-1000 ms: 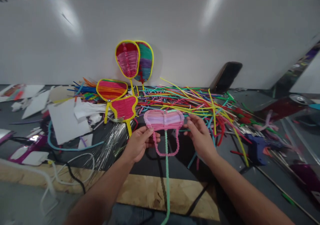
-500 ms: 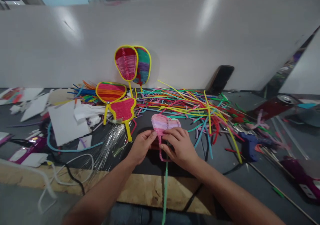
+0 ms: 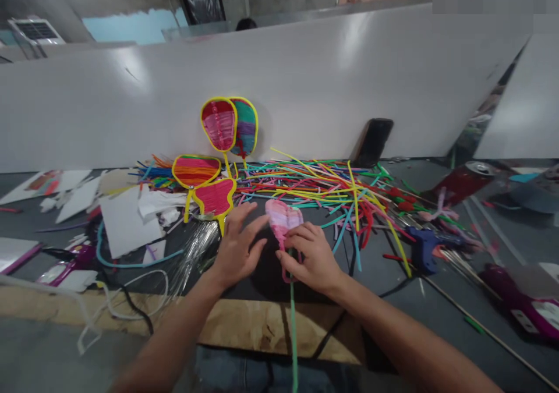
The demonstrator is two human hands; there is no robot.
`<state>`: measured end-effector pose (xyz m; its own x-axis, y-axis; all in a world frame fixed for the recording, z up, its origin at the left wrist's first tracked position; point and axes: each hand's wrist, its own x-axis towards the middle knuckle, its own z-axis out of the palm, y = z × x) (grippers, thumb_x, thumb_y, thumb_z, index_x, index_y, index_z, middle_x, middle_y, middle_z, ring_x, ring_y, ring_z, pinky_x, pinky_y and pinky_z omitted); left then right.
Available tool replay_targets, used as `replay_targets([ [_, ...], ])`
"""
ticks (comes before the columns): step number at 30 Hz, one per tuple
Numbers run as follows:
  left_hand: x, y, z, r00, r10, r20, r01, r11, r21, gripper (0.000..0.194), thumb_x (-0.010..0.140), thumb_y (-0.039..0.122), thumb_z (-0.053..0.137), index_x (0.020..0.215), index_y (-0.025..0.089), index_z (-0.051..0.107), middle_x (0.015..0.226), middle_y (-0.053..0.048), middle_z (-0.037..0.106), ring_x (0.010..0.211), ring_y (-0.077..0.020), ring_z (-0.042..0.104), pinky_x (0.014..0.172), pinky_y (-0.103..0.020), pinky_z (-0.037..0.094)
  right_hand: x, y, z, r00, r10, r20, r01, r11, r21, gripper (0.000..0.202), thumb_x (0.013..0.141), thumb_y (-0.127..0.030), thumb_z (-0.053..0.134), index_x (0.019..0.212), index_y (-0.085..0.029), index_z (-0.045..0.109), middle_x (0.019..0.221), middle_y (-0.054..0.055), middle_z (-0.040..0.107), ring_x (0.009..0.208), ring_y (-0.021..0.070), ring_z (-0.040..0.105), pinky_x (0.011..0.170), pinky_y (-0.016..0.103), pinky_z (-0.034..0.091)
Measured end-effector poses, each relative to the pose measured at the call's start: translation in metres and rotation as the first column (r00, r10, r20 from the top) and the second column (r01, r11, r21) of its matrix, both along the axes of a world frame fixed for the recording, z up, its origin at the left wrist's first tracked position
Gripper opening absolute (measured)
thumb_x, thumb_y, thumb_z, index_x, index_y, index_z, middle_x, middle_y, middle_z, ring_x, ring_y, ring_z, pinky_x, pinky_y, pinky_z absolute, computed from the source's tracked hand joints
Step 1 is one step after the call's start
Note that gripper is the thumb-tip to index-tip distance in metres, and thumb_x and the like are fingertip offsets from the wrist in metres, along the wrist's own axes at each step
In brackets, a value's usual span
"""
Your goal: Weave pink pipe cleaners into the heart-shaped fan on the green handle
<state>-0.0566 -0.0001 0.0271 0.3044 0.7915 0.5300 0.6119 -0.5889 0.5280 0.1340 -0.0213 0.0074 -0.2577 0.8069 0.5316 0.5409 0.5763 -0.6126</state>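
Note:
My right hand [image 3: 311,259] pinches a small pink and lilac pipe-cleaner fan [image 3: 283,221] by its narrow lower part, above its looped pink handle. From beneath the fan a light green pipe cleaner [image 3: 293,335] hangs down past the table edge. My left hand [image 3: 239,244] is just left of the fan, fingers spread, with nothing in it. Behind that hand lies a pink fan with a yellow rim [image 3: 215,197], its handle partly hidden by the fingers. An orange and pink fan [image 3: 196,172] rests above it.
Two yellow-rimmed fans [image 3: 219,125] lean against a white partition [image 3: 297,90]. Loose pipe cleaners [image 3: 301,177] spread across the back. A phone [image 3: 374,142], a red can [image 3: 463,182] and a blue glue gun [image 3: 425,250] are to the right. White cards [image 3: 131,221] and a cable [image 3: 131,317] are to the left.
My left hand has let go of the fan and moved left, its fingers opening. My right hand keeps its hold on the fan. The camera view has tilted up slightly.

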Motion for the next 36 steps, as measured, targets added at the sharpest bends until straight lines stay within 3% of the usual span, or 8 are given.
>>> replay_targets([
  [4, 0.009, 0.015, 0.048, 0.933, -0.302, -0.195, 0.277, 0.95, -0.146, 0.051, 0.069, 0.011, 0.062, 0.116, 0.031, 0.059, 0.135, -0.005, 0.047, 0.134, -0.0306, 0.023, 0.109, -0.051, 0.007, 0.007, 0.003, 0.008, 0.916, 0.159, -0.369, -0.235, 0.956, -0.173, 0.012, 0.078, -0.03, 0.058, 0.071, -0.02, 0.062, 0.082, 0.004, 0.062, 0.08, 0.0175, 0.054, 0.076, 0.033, 0.04],
  [9, 0.017, 0.032, 0.085, 0.905, -0.284, 0.316, 0.412, 0.766, -0.493, 0.075, 0.054, 0.016, 0.078, 0.124, 0.025, 0.053, 0.102, -0.01, 0.066, 0.107, -0.0303, 0.054, 0.088, -0.04, 0.043, 0.014, 0.002, 0.021, 0.609, 0.128, -0.783, -0.65, 0.646, -0.401, 0.031, 0.073, -0.047, 0.06, 0.059, -0.019, 0.06, 0.069, 0.001, 0.057, 0.062, 0.0135, 0.05, 0.061, 0.026, 0.04],
  [13, 0.009, 0.037, 0.081, 0.887, -0.314, 0.338, 0.459, 0.519, -0.721, 0.047, 0.055, 0.021, 0.077, 0.101, 0.017, 0.069, 0.087, -0.01, 0.069, 0.079, -0.0243, 0.064, 0.068, -0.029, 0.048, 0.01, -0.001, 0.014, 0.502, 0.048, -0.864, -0.789, 0.434, -0.435, 0.033, 0.066, -0.049, 0.066, 0.057, -0.017, 0.061, 0.058, 0.0, 0.056, 0.053, 0.0115, 0.046, 0.052, 0.023, 0.035],
  [20, 0.002, 0.04, 0.079, 0.804, -0.595, 0.028, 0.353, 0.438, -0.827, 0.024, 0.068, 0.032, 0.069, 0.087, 0.019, 0.073, 0.076, -0.004, 0.07, 0.068, -0.0175, 0.061, 0.06, -0.021, 0.044, -0.001, -0.003, -0.006, 0.457, -0.045, -0.889, -0.847, 0.284, -0.45, 0.03, 0.068, -0.044, 0.068, 0.066, -0.014, 0.066, 0.063, 0.001, 0.062, 0.054, 0.0094, 0.051, 0.054, 0.02, 0.038],
  [24, 0.0, 0.044, 0.066, 0.833, -0.544, 0.097, 0.352, 0.388, -0.852, 0.019, 0.068, 0.033, 0.068, 0.077, 0.018, 0.073, 0.069, -0.003, 0.068, 0.062, -0.0154, 0.058, 0.057, -0.021, 0.042, -0.002, -0.003, -0.007, 0.484, -0.054, -0.874, -0.84, 0.251, -0.481, 0.046, 0.072, -0.058, 0.058, 0.071, -0.013, 0.065, 0.063, 0.004, 0.063, 0.054, 0.0113, 0.055, 0.051, 0.021, 0.04],
  [28, -0.006, 0.043, 0.029, 0.89, -0.324, 0.32, 0.4, 0.221, -0.89, 0.021, 0.06, 0.036, 0.072, 0.068, 0.016, 0.072, 0.057, -0.002, 0.064, 0.048, -0.0126, 0.052, 0.048, -0.022, 0.039, -0.002, 0.001, -0.011, 0.58, 0.012, -0.814, -0.774, 0.319, -0.547, 0.033, 0.078, -0.051, 0.057, 0.079, -0.018, 0.058, 0.064, 0.0, 0.061, 0.059, 0.0121, 0.057, 0.057, 0.023, 0.043],
  [33, -0.009, 0.034, -0.009, 0.88, -0.192, 0.435, 0.452, 0.056, -0.89, 0.019, 0.057, 0.035, 0.074, 0.064, 0.017, 0.071, 0.053, 0.0, 0.062, 0.043, -0.0098, 0.047, 0.046, -0.022, 0.037, 0.006, 0.009, -0.016, 0.837, 0.124, -0.533, -0.437, 0.738, -0.514, 0.019, 0.083, -0.037, 0.056, 0.092, -0.021, 0.059, 0.08, 0.001, 0.062, 0.07, 0.0128, 0.056, 0.065, 0.025, 0.044],
  [36, -0.005, 0.032, -0.02, 0.859, -0.263, 0.44, 0.459, 0.012, -0.889, 0.014, 0.06, 0.029, 0.071, 0.069, 0.017, 0.071, 0.059, 0.001, 0.064, 0.052, -0.0102, 0.051, 0.053, -0.021, 0.04, 0.015, 0.01, -0.009, 0.9, 0.24, -0.365, -0.383, 0.835, -0.395, 0.012, 0.084, -0.03, 0.056, 0.087, -0.02, 0.063, 0.075, 0.002, 0.061, 0.068, 0.0127, 0.055, 0.065, 0.025, 0.044],
])
